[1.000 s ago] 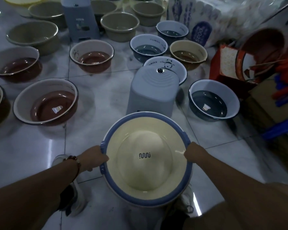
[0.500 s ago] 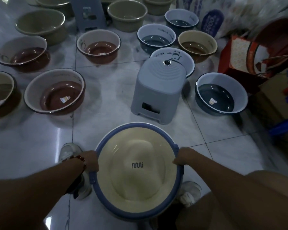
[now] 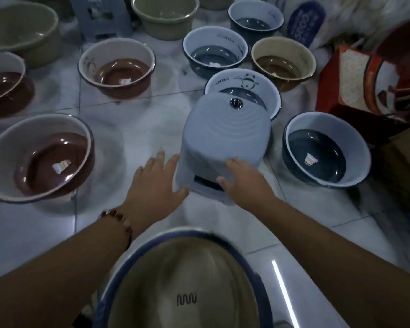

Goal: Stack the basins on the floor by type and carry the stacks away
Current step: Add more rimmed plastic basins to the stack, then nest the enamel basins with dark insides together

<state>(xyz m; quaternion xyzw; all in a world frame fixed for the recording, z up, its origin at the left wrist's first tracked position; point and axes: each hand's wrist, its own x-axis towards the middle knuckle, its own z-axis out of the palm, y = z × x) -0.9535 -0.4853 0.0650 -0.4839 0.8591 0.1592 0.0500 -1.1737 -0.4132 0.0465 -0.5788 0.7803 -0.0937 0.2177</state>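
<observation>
A cream basin with a blue rim [image 3: 185, 278] lies on the floor right below me, with neither hand on it. Both arms reach forward over it. My left hand [image 3: 152, 185], fingers spread, is at the near left side of a pale grey-blue stool [image 3: 225, 138]. My right hand [image 3: 244, 181] lies open on the stool's near face, beside its slot. Enamel basins surround the stool: brown-bottomed ones [image 3: 40, 157] [image 3: 117, 69] at left, blue-bottomed ones [image 3: 324, 150] [image 3: 214, 53] at right, and a panda-printed one [image 3: 244, 84] behind the stool.
Beige basins [image 3: 163, 15] [image 3: 19, 29] and a second grey stool [image 3: 100, 17] stand at the back. A tan basin [image 3: 283, 58] sits at right. A red box with a basin in it [image 3: 355, 79] and cardboard [image 3: 405, 162] crowd the right side. White floor tiles [image 3: 128, 126] show between.
Both hands have let go of the cream basin, which now lies lower and nearer me, and have reached forward to the grey stool. The view has moved closer to the stool.
</observation>
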